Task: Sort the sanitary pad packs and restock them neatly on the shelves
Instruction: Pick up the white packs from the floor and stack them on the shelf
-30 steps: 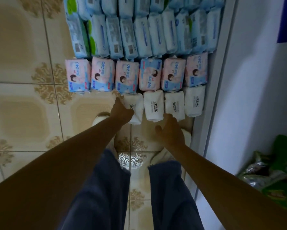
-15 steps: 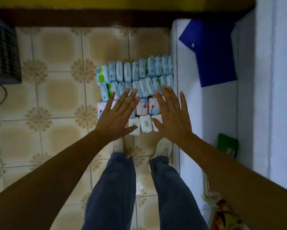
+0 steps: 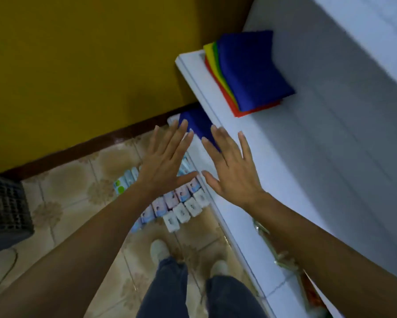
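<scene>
Head view: the left hand point(image 3: 167, 161) and its forearm cover much of the packs point(image 3: 181, 211). The far rows show only as slivers beside the wrist and in the gap between the two thumbs. The print on the wrappers is too blurred to read. A blue cloth point(image 3: 199, 121) on a lower board is half hidden behind the fingertips of both hands. A dark crate point(image 3: 6, 207) is cut off by the left edge. Something shiny and crinkled point(image 3: 282, 258) peeks from under the right forearm, but I cannot tell what it is.

The packs lie on the floor point(image 3: 66, 191) below both palms, well apart from the fingers, with their rows against the foot of the shelf point(image 3: 284, 168). Both hands are flat and empty, palms down, fingers straight and spread. The thumb of the right hand point(image 3: 232, 171) is nearly tip to tip with the left thumb.

The packs are soft, pillowy plastic wrappers. The nearest row is white, the next pink and blue, and those beyond are pale blue; one has green dots. The floor is glossy beige tile with a floral pattern. The shelf is smooth white board. Beyond the right fingertips, folded cloths point(image 3: 250, 70) lie stacked on it, blue over green, yellow and red.
</scene>
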### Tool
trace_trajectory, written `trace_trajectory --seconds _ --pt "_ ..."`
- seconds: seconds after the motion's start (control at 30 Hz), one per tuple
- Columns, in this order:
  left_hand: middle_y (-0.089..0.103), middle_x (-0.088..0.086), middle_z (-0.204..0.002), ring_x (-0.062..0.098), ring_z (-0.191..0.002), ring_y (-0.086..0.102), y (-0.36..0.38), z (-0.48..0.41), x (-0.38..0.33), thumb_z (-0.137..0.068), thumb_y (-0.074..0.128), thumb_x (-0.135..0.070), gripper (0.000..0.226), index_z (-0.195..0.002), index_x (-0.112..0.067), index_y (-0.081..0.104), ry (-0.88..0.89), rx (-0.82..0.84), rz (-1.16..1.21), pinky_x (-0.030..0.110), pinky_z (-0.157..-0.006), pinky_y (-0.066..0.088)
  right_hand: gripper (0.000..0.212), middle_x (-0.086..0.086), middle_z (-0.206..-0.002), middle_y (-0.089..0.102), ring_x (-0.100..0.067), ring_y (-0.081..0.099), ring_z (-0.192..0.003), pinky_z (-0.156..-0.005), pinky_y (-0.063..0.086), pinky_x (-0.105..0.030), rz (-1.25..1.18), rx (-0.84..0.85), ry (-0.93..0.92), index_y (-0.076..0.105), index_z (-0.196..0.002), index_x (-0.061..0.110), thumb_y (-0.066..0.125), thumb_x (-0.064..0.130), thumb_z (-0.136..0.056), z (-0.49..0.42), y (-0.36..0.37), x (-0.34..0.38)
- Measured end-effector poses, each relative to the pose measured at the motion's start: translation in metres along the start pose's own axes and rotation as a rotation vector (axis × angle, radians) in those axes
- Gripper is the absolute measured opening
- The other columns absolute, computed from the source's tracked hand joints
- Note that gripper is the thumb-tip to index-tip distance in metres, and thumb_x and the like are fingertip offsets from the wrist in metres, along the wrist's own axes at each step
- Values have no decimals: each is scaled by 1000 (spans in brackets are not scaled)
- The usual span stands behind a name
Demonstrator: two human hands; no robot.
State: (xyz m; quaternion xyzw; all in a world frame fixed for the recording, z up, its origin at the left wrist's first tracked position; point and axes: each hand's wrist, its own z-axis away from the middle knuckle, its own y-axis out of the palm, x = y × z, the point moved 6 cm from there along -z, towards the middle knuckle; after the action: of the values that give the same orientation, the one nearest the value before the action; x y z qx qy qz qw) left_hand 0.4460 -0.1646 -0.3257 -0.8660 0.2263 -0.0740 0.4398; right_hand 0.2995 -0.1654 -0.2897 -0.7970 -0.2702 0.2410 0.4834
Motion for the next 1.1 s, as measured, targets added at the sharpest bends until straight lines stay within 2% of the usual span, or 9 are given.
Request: trace_trajectory --seconds 0.2,0.37,0.5,0.6,0.73,0.83,0.93,1.03,1.1 --pt "-12 -6 -160 19 -148 0 -77 -131 -111 -89 57 -51 95 -153 -20 -5 16 -423 210 50 -118 12 64 -17 -151 23 -31 25 -142 -118 11 -52 16 -431 309 27 -142 10 60 33 -92 30 -171 -78" --pt "-8 -9 -161 19 -147 1 -141 -215 -267 -93 53 -44 83 -153 -27 -2 100 -613 461 52 -118 12 65 -21 -151 27 -33 23 -143 -118 11 -52 95 -687 482 26 -142 10 61 30 -91 129 -314 -138" --pt "10 15 -157 28 -147 9 -161 -254 -419 -93 53 -39 72 -147 -12 15 178 -454 636 53 -118 13 63 -21 -150 32 -31 27 -142 -117 17 -50 282 -725 569 28 -142 11 61 28 -91 228 -402 -187" --pt "13 16 -159 27 -148 9 -161 -264 -520 -93 46 -39 70 -149 -13 14 313 -333 696 52 -117 14 61 -20 -149 36 -30 31 -139 -114 21 -49 359 -704 665 31 -141 11 61 27 -90 300 -444 -221" --pt "18 12 -159 26 -146 18 -143 -269 -614 -89 43 -49 73 -149 -11 26 346 -179 689 51 -114 21 59 -20 -147 39 -32 35 -134 -111 26 -53 420 -640 798 36 -138 11 60 28 -87 380 -469 -256" --pt "19 10 -159 28 -146 21 -116 -265 -660 -83 47 -53 80 -149 -13 28 358 -41 651 55 -112 27 63 -18 -151 33 -32 29 -138 -111 26 -58 382 -574 930 37 -142 11 56 33 -86 425 -476 -287" --pt "26 12 -157 29 -144 25 -90 -255 -684 -83 52 -54 79 -147 -11 35 393 -3 619 55 -110 31 69 -7 -157 25 -26 21 -144 -117 16 -45 228 -428 1117 31 -149 19 48 51 -89 463 -468 -316" --pt "34 16 -152 30 -142 32 -77 -250 -694 -80 55 -55 81 -143 -8 41 494 -28 581 56 -105 37 66 -1 -145 43 -23 37 -134 -112 24 -35 101 -311 1118 43 -141 19 63 49 -85 480 -445 -324" --pt "34 15 -152 29 -142 31 -74 -251 -695 -76 60 -58 85 -144 -11 40 523 -52 593 54 -107 36 61 1 -135 52 -22 44 -125 -104 24 -28 90 -321 1103 52 -133 19 69 46 -81 481 -441 -328"
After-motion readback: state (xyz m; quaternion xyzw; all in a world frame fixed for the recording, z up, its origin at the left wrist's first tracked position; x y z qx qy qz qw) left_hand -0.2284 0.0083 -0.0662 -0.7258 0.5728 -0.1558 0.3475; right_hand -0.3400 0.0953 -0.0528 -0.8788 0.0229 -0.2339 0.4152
